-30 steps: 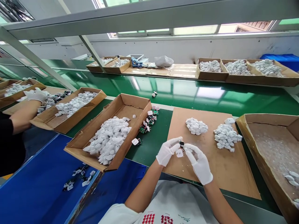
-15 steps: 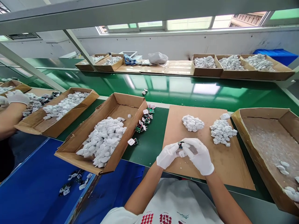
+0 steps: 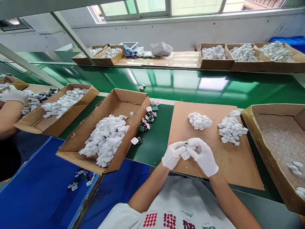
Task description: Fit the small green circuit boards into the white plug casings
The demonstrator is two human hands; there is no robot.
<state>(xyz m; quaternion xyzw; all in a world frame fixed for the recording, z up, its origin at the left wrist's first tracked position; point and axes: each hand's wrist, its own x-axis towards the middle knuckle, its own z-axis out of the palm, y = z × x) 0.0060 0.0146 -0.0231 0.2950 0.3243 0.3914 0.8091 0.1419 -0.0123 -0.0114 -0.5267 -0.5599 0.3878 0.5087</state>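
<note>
Both hands wear white gloves and meet over the near edge of a brown cardboard sheet (image 3: pixel 190 171). A small white square piece (image 3: pixel 185 155) hangs below the fingertips, with a small dark part just above it. My left hand (image 3: pixel 173 155) pinches this assembly from the left. My right hand (image 3: pixel 203 156) closes on it from the other side, thumb and fingertips together; the exact contact is partly hidden. Beyond the hands, two piles of small white pieces lie on the sheet: a left pile (image 3: pixel 199 121) and a right pile (image 3: pixel 231 130).
Left stands a cardboard box (image 3: pixel 140 117) of white pieces, with several green circuit boards (image 3: pixel 150 117) beside it. A mostly bare cardboard box (image 3: pixel 274 127) stands right. Behind runs a green belt (image 3: pixel 176 86) carrying one small part (image 3: pixel 142 86). A co-worker's gloved hand (image 3: pixel 14 94) is far left.
The view has tilted down slightly. My fingers have turned the held assembly, so its white square now shows hanging below. The small part on the belt has shifted left.
</note>
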